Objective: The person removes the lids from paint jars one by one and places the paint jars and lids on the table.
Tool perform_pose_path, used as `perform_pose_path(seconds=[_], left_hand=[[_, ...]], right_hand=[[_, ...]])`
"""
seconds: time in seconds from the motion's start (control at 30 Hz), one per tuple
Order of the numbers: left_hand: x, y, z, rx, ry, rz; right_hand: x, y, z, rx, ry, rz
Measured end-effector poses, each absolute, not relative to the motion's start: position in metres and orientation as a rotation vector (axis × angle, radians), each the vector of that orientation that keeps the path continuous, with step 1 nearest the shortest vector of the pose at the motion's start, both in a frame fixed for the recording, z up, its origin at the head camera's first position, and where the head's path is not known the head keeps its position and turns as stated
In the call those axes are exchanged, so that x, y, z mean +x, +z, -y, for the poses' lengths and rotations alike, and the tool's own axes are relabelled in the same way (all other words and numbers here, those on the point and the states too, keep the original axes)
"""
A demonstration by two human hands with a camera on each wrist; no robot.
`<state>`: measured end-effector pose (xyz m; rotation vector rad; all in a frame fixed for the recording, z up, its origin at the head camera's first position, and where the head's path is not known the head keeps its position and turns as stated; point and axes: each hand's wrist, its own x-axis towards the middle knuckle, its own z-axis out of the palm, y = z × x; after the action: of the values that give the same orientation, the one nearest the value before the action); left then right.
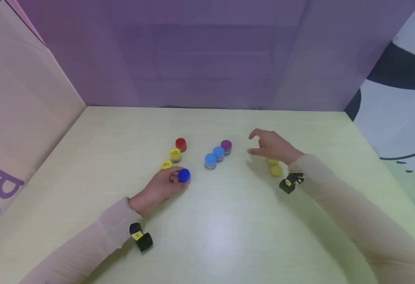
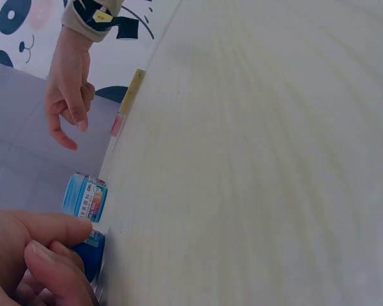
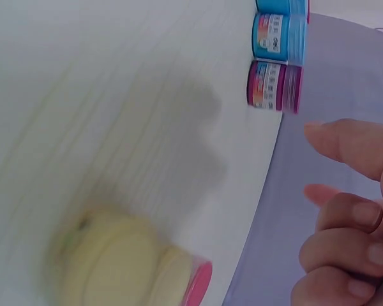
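My left hand (image 1: 162, 183) pinches a small jar with a dark blue lid (image 1: 184, 175) between thumb and fingers. Just behind that hand stand two yellow-lidded jars (image 1: 175, 154) and a red-lidded jar (image 1: 181, 144) in a slanting row; the hand partly covers the nearest one. My right hand (image 1: 272, 146) hovers over the right side of the table with nothing in it, thumb and index finger spread apart. Beneath its wrist are two yellow jars (image 1: 276, 170), partly covered by the hand and blurred in the right wrist view. A bit of red shows under the left hand.
Between the hands, two light blue-lidded jars (image 1: 211, 161) and a purple-lidded jar (image 1: 226, 146) form another slanting row. A purple panel (image 1: 207, 59) rises along the table's back edge, with printed panels at both sides. Each wrist wears a black camera.
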<state>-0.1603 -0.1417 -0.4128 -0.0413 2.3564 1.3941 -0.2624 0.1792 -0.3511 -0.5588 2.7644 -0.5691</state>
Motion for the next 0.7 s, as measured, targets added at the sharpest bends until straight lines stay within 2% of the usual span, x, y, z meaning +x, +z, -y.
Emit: perform_pose_path(seconds=[0.7], left_hand=[[-0.162, -0.416, 0.145, -0.078, 1.410, -2.331]], right_hand=[[-0.279, -0.365, -0.139, -0.806, -0.596, -2.715]])
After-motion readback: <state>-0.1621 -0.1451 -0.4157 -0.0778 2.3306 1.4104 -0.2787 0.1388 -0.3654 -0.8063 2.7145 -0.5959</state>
